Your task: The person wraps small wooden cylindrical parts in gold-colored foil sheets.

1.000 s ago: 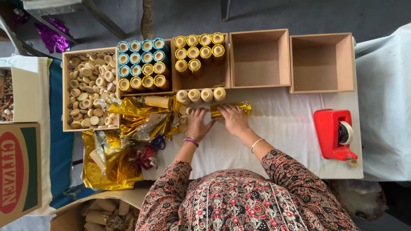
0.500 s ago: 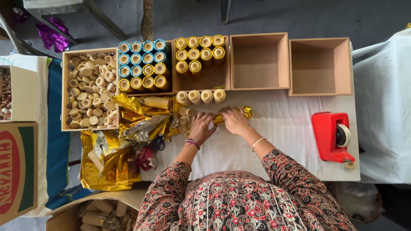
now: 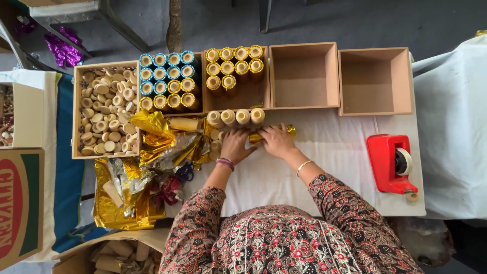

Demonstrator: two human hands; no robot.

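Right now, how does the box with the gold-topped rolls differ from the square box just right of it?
The box with the gold-topped rolls holds upright rolls filling only its far part; the square box to its right holds nothing. The box with rolls has a row of plain rolls at its near edge; the square box has none. Both are brown, open-topped and stand side by side.

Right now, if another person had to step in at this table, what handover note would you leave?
Left hand and right hand: both pressed on one gold foil tube lying on the white tablecloth, foil not fully closed.
Done: four bare tubes stand by the hands; gold ones fill part of the middle box.
Left: two empty boxes, loose gold foil, tape dispenser on the right.
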